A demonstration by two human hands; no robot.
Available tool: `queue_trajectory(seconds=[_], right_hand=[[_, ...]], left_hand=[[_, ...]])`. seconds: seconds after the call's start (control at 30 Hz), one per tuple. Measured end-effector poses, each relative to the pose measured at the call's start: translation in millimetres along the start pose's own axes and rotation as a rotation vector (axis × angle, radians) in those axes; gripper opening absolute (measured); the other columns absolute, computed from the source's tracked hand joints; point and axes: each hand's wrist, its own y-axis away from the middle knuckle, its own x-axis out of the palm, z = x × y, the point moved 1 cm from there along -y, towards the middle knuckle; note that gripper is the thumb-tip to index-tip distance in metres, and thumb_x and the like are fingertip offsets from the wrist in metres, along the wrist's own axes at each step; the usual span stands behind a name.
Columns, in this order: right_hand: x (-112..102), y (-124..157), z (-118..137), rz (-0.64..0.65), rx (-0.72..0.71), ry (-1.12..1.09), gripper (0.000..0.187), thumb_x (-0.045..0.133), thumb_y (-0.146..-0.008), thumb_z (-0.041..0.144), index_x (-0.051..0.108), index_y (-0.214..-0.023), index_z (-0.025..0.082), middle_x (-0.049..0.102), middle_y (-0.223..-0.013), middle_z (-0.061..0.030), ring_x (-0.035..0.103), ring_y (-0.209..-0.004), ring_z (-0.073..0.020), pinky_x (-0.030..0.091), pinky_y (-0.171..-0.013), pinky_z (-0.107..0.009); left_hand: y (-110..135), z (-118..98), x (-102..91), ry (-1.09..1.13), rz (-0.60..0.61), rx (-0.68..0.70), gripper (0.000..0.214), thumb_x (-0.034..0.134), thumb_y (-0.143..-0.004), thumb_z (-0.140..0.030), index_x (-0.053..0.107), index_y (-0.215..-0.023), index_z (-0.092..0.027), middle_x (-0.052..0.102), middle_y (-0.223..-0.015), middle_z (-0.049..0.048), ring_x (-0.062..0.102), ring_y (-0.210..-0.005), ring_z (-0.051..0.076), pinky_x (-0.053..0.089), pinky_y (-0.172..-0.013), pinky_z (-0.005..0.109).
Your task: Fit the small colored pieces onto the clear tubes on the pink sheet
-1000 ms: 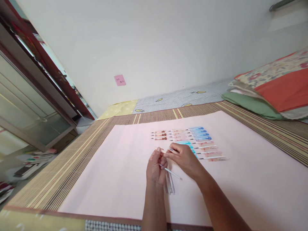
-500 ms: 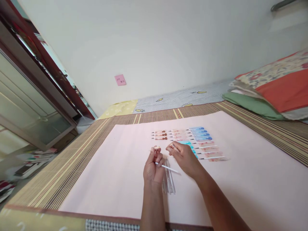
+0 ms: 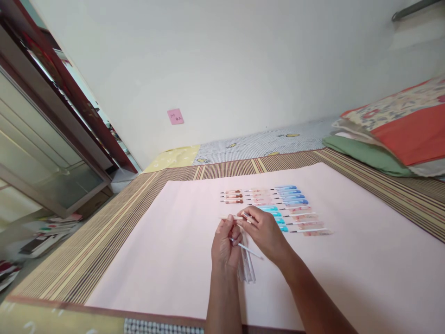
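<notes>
My left hand [image 3: 225, 246] is closed, pinching a slim pale pen part [image 3: 238, 217] between thumb and forefinger. A thin white pen refill [image 3: 253, 252] slants out below its curled fingers. My right hand [image 3: 267, 232] is closed too, its fingertips meeting the other end of the pale part; what exactly they grip is partly hidden. Under the hands lie several clear pen barrels [image 3: 248, 271]. Just beyond are rows of pens and pen pieces: brown ones [image 3: 233, 196], blue ones [image 3: 291, 196], turquoise ones [image 3: 280, 221] and pinkish ones with white refills [image 3: 309, 225].
The pens lie on a large pale pink sheet [image 3: 156, 250] over a striped mat [image 3: 86, 222]. Folded bedding [image 3: 410, 139] is piled at the far right. A pink note [image 3: 175, 116] sticks to the white wall. A glass-panelled cabinet [image 3: 41, 148] stands at the left.
My two hands have come together: the right fingertips, apart from the left before, now meet the pen part there. The white refill stays in my left hand.
</notes>
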Motion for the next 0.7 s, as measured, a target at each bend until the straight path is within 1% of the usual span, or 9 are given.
queue_trajectory(seconds=[0.07, 0.13, 0.3, 0.37, 0.43, 0.5, 0.57, 0.63, 0.7], right_hand=[[0, 0, -2, -0.008, -0.016, 0.072, 0.01, 0.058, -0.087, 0.03, 0.062, -0.085, 0.021, 0.066, -0.085, -0.0008, 0.061, -0.083, -0.017, 0.047, -0.076, -0.029], [-1, -1, -3, -0.018, -0.036, 0.133, 0.007, 0.057, -0.088, 0.027, 0.062, -0.087, 0.022, 0.066, -0.087, -0.0011, 0.061, -0.084, -0.0171, 0.047, -0.077, -0.029], [-4, 0, -5, -0.05, -0.133, 0.324, 0.006, 0.056, -0.09, 0.023, 0.061, -0.092, 0.022, 0.062, -0.098, -0.0034, 0.06, -0.091, -0.0183, 0.044, -0.081, -0.03], [-5, -1, -5, -0.01, -0.14, 0.389, 0.008, 0.053, -0.092, 0.024, 0.06, -0.088, 0.022, 0.061, -0.095, -0.0035, 0.059, -0.088, -0.0181, 0.044, -0.079, -0.03], [-5, -5, -5, 0.067, -0.134, 0.433, 0.011, 0.05, -0.094, 0.025, 0.059, -0.087, 0.022, 0.061, -0.093, -0.0036, 0.058, -0.085, -0.018, 0.043, -0.076, -0.03], [-7, -12, -7, 0.136, -0.131, 0.485, 0.014, 0.047, -0.096, 0.025, 0.058, -0.087, 0.022, 0.062, -0.093, -0.004, 0.058, -0.083, -0.0179, 0.042, -0.074, -0.029], [-8, -24, -12, 0.173, -0.131, 0.559, 0.015, 0.045, -0.096, 0.023, 0.057, -0.086, 0.021, 0.062, -0.092, -0.0047, 0.057, -0.082, -0.0178, 0.04, -0.073, -0.029], [-9, -40, -23, 0.189, -0.111, 0.662, 0.014, 0.047, -0.094, 0.021, 0.055, -0.083, 0.02, 0.063, -0.092, -0.0054, 0.056, -0.083, -0.0178, 0.039, -0.074, -0.028], [-8, -57, -38, 0.213, -0.072, 0.764, 0.009, 0.05, -0.091, 0.019, 0.056, -0.084, 0.02, 0.065, -0.094, -0.0059, 0.057, -0.086, -0.0181, 0.037, -0.074, -0.027]], left_hand=[[1, 0, 2.7, -0.031, -0.014, 0.002, 0.046, 0.095, -0.058, -0.03, 0.054, -0.069, -0.013, 0.048, -0.058, -0.0069, 0.031, -0.042, -0.001, 0.02, -0.035, 0.011], [2, 1, 5.1, -0.069, -0.038, 0.008, 0.049, 0.096, -0.054, -0.032, 0.054, -0.07, -0.013, 0.049, -0.057, -0.0074, 0.031, -0.042, -0.001, 0.019, -0.035, 0.011], [1, 3, 5.2, -0.177, -0.11, 0.03, 0.054, 0.097, -0.049, -0.038, 0.055, -0.072, -0.013, 0.058, -0.063, -0.0035, 0.034, -0.041, -0.001, 0.019, -0.035, 0.013], [0, 4, 4.0, -0.202, -0.118, 0.031, 0.054, 0.096, -0.049, -0.041, 0.054, -0.068, -0.013, 0.058, -0.061, -0.0034, 0.033, -0.04, -0.001, 0.018, -0.035, 0.013], [-1, 4, 3.3, -0.219, -0.121, 0.02, 0.055, 0.096, -0.048, -0.043, 0.053, -0.065, -0.013, 0.056, -0.058, -0.004, 0.033, -0.039, -0.001, 0.017, -0.035, 0.014], [-2, 1, 2.3, -0.223, -0.152, 0.002, 0.053, 0.096, -0.048, -0.041, 0.056, -0.068, -0.012, 0.06, -0.062, -0.0016, 0.035, -0.039, 0.0, 0.017, -0.035, 0.014], [-3, -5, -0.2, -0.206, -0.234, -0.009, 0.047, 0.093, -0.056, -0.038, 0.062, -0.078, -0.011, 0.066, -0.071, 0.0034, 0.04, -0.04, 0.001, 0.018, -0.034, 0.014], [-4, -14, -4.6, -0.143, -0.335, 0.004, 0.036, 0.085, -0.069, -0.032, 0.065, -0.087, -0.009, 0.068, -0.079, 0.0076, 0.043, -0.041, 0.002, 0.02, -0.034, 0.013], [-5, -25, -10.2, -0.042, -0.396, 0.032, 0.022, 0.075, -0.079, -0.025, 0.066, -0.09, -0.009, 0.068, -0.079, 0.009, 0.044, -0.042, 0.002, 0.023, -0.034, 0.013]])
